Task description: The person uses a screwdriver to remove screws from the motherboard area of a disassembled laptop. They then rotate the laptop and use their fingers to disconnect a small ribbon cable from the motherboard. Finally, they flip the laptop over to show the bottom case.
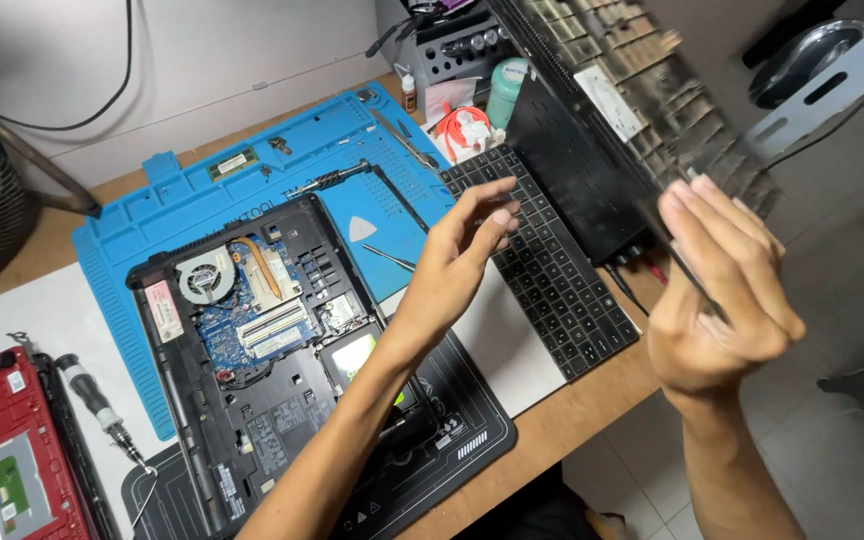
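Currently, notes from the head view.

Right hand: right hand (pixel 722 300) is raised off the desk, fingers curled shut around the lower edge of a flat keyboard panel (pixel 642 90), metal backing side toward the camera, tilted up and away.

Left hand: left hand (pixel 472 245) hovers over the desk, fingers stretched out and holding nothing, tips near the panel's black lower part.

Second keyboard: a loose black keyboard (pixel 542 260) lies flat toward the desk's right edge, directly under the raised panel.

Open laptop: opened laptop base (pixel 252 350), fan and boards bare, sits mid-desk, partly on the blue mat (pixel 202 190).

Other items: a screwdriver (pixel 97 405) lies beside a red laptop cover (pixel 7 450) at the left edge.

Risk 1: one-edge grip on a thin panel; likely to flex or slip, dropping onto the keyboard below.

Risk 2: any ribbon on the panel cannot be made out; a snag could tear it.

Risk 3: left forearm crosses above the bare boards; a dip could knock parts.
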